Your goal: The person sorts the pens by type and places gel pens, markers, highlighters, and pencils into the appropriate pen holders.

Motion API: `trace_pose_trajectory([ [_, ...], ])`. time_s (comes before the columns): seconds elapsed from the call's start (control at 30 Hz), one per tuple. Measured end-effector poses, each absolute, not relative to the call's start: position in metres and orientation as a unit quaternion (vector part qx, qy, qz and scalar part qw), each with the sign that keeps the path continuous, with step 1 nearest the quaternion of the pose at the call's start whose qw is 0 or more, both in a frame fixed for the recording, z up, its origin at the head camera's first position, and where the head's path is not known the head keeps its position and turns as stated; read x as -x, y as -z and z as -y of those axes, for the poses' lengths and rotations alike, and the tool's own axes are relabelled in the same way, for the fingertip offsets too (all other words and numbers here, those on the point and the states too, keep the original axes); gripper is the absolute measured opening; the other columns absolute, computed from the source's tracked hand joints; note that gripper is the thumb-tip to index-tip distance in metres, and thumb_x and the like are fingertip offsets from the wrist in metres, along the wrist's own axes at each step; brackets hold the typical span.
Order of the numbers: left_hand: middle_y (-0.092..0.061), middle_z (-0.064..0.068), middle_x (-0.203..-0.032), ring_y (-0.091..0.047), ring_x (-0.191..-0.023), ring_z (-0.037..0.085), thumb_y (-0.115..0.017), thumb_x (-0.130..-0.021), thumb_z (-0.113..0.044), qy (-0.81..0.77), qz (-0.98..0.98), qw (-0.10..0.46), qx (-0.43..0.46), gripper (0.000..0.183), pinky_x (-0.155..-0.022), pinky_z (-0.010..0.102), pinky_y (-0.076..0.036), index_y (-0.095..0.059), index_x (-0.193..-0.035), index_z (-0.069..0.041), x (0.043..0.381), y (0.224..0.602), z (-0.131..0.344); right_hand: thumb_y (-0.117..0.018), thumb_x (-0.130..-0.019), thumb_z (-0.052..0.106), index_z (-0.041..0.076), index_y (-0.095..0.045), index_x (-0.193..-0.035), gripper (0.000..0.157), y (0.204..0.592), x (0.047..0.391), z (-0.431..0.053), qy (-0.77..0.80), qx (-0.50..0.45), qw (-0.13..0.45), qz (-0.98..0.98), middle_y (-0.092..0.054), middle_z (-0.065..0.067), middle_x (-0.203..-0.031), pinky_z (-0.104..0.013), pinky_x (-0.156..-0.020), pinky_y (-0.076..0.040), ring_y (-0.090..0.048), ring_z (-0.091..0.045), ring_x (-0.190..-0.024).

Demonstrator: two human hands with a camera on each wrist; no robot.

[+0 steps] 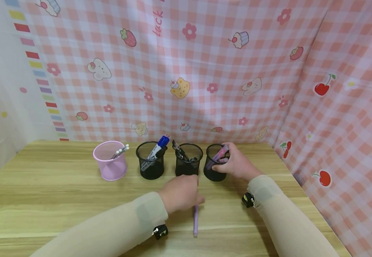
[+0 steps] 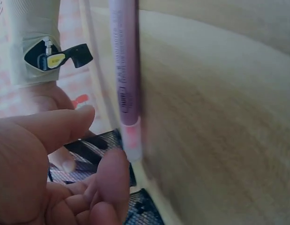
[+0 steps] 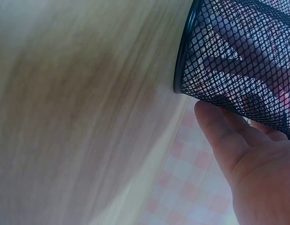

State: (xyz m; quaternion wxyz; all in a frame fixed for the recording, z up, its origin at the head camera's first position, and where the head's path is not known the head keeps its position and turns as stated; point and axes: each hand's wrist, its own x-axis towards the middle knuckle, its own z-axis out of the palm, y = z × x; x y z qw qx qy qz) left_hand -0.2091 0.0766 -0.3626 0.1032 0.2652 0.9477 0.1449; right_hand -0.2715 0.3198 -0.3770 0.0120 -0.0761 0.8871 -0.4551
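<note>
A purple pen point(image 1: 196, 221) with a pinkish clear end lies on the table, its far part hidden under my left hand point(image 1: 182, 194). In the left wrist view, the thumb and curled fingers of that hand stand apart with nothing between them, close beside the pen point(image 2: 126, 70). My right hand point(image 1: 238, 164) holds the rightmost black mesh pen cup point(image 1: 214, 175) by its side and rim. Several purple pens point(image 1: 219, 153) lean inside this cup. In the right wrist view, fingers press against the mesh wall point(image 3: 238, 61).
Left of the held cup stand a black mesh cup point(image 1: 187, 170) with black pens, another black cup point(image 1: 152, 173) with a blue-capped marker point(image 1: 160, 144), and a pink cup point(image 1: 113, 171) with several thin white-tipped pens. A checked cloth point(image 1: 205, 71) hangs behind the wooden table point(image 1: 60, 207).
</note>
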Motion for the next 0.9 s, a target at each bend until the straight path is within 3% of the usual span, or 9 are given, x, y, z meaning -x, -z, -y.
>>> trace_pose_trajectory([
  [0.27,-0.062,0.001,-0.081,-0.056,-0.067,0.016,-0.082,-0.088,-0.039,-0.165,-0.94,0.16,-0.251,0.039,-0.061,0.031,-0.049,-0.062,-0.099,-0.008,0.212,0.369,-0.077,-0.089,-0.083,0.019,0.0,-0.025,-0.156,0.099,0.377,0.271,-0.321,0.451,0.074,0.016,-0.889,-0.063,-0.016,-0.127,-0.044,-0.102,-0.058,-0.066,-0.037,-0.127],
  [0.57,-0.06,-0.001,-0.069,-0.056,-0.054,0.013,-0.083,-0.088,-0.029,-0.166,-0.932,0.176,-0.269,0.031,-0.052,0.026,-0.044,-0.06,-0.082,-0.01,0.216,0.374,-0.078,-0.089,-0.083,0.019,-0.001,-0.024,-0.157,0.1,0.375,0.27,-0.32,0.452,0.073,0.016,-0.889,-0.064,-0.016,-0.128,-0.046,-0.103,-0.057,-0.066,-0.038,-0.127],
  [0.9,-0.066,-0.002,-0.064,-0.06,-0.048,0.012,-0.079,-0.09,-0.028,-0.136,-0.933,0.203,-0.263,0.041,-0.051,0.027,-0.046,-0.058,-0.115,-0.003,0.226,0.387,-0.087,-0.089,-0.082,0.019,0.0,-0.023,-0.158,0.102,0.378,0.272,-0.321,0.445,0.069,0.018,-0.893,-0.062,-0.015,-0.127,-0.045,-0.102,-0.058,-0.066,-0.039,-0.128],
])
